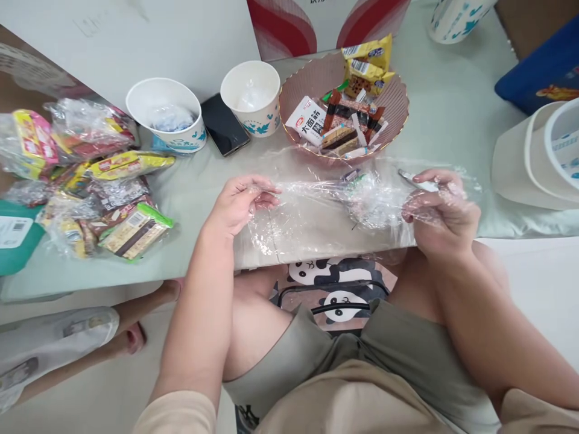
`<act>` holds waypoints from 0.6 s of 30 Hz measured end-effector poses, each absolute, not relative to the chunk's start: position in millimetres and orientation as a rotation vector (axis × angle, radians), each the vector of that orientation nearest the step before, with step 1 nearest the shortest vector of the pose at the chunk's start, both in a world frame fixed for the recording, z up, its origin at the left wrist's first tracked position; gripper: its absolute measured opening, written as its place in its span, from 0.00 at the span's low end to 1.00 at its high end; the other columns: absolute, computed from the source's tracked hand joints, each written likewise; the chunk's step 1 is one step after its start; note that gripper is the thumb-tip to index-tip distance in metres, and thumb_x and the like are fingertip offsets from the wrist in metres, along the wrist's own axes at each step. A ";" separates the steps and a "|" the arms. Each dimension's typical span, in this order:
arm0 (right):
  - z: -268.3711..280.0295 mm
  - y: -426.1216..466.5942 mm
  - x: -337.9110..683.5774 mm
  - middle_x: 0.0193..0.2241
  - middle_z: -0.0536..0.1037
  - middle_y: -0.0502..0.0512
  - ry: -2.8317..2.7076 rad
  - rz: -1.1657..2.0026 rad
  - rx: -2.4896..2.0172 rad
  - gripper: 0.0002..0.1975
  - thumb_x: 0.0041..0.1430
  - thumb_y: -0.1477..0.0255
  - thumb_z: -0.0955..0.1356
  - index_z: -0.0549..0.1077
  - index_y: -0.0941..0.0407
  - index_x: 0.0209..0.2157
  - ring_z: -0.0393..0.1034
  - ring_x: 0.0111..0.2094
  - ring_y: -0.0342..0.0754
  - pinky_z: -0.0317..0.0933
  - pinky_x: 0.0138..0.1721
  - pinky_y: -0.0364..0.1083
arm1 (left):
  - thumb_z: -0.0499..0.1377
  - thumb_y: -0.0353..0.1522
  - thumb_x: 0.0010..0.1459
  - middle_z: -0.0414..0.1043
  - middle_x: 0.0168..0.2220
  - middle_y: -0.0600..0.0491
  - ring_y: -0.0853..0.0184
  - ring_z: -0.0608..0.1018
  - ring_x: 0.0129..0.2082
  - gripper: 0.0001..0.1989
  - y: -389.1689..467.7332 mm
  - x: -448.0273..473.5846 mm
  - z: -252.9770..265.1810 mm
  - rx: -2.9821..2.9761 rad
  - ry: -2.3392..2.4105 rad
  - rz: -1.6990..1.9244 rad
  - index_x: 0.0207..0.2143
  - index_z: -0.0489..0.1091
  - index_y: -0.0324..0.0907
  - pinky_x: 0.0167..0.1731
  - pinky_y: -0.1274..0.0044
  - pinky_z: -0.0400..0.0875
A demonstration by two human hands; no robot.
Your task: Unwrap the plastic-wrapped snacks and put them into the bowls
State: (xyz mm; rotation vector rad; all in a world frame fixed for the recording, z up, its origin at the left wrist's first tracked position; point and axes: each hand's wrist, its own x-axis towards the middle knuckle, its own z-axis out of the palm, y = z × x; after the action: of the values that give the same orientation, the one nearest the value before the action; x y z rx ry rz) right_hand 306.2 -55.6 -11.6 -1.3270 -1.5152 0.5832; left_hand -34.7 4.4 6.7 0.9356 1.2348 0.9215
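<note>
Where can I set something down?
Bare cloth shows between the bowl and the white tubs, and between the snack pile and the left hand. It's crowded at the left end, and where clear plastic stretches to the right hand.

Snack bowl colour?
Snack bowl: translucent dusky pink with a gold rim, seen in the head view.

The bench [446,102] lies free between scalloped bowl [298,87] and white bin [511,157]; plastic bag [377,199] bars the mid-front edge, wrapped snacks [136,232] the left end.
</note>
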 end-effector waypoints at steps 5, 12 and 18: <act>-15.1 -55.6 310.9 0.39 0.74 0.59 -1.587 0.435 -1.141 0.13 0.58 0.72 0.73 0.77 0.49 0.20 0.72 0.40 0.53 0.68 0.35 0.54 | 0.73 0.32 0.47 0.81 0.32 0.51 0.68 0.84 0.34 0.09 4.4 -36.8 2.8 0.997 1.222 0.987 0.24 0.76 0.39 0.36 0.77 0.80; -20.8 -51.2 311.8 0.43 0.71 0.58 -1.705 0.314 -0.978 0.10 0.63 0.69 0.72 0.82 0.49 0.27 0.72 0.39 0.48 0.69 0.32 0.49 | 0.73 0.30 0.41 0.83 0.41 0.49 0.65 0.83 0.39 0.07 2.2 -37.9 4.2 1.000 1.267 0.915 0.25 0.81 0.40 0.44 0.74 0.80; -15.9 -60.4 316.3 0.46 0.70 0.58 -1.856 0.321 -0.992 0.17 0.62 0.67 0.70 0.81 0.52 0.20 0.68 0.32 0.43 0.69 0.31 0.50 | 0.67 0.27 0.46 0.83 0.32 0.48 0.66 0.83 0.31 0.01 3.9 -45.7 6.2 0.982 1.358 0.705 0.24 0.79 0.38 0.36 0.75 0.79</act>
State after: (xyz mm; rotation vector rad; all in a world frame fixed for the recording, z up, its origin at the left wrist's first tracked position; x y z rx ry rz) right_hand 316.3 -60.4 -15.9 -0.9917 -1.8563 0.3215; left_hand -45.7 3.9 6.2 0.9818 1.3583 0.7049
